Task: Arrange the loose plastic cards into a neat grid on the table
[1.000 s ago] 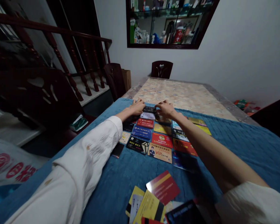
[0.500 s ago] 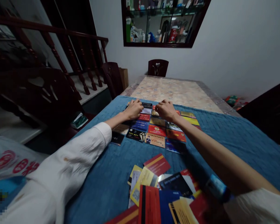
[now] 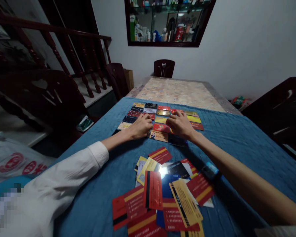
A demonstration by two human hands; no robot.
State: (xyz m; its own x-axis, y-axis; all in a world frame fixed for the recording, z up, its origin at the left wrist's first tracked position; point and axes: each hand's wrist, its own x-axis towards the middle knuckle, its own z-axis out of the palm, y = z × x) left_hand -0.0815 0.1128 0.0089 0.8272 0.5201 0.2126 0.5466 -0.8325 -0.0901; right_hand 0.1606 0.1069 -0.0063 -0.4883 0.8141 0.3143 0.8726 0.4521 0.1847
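Both hands are over a block of plastic cards laid in rows on a blue cloth [image 3: 236, 144]. My left hand [image 3: 141, 126] has its fingers curled down on cards in the left-centre columns. My right hand [image 3: 180, 123] is bent the same way over the right-centre columns, fingertips pointing inward. Between them lie a yellow card [image 3: 160, 120], a red card [image 3: 161, 127] and a tan VIP card [image 3: 159, 136]. What the fingertips grip, if anything, is hidden. Nearer me is a loose, overlapping heap of cards, among them a red card with a black stripe [image 3: 153, 191].
The cloth covers the near part of a patterned table [image 3: 177, 89]. Chairs stand at its far end [image 3: 164, 68] and left side [image 3: 117, 80]. A white plastic bag [image 3: 17, 161] is at the left. A dark wristwatch-like object [image 3: 210, 171] lies by my right forearm.
Both hands have come nearer to me over the rows, uncovering the farthest cards. The view has tilted down, showing more of the loose heap.
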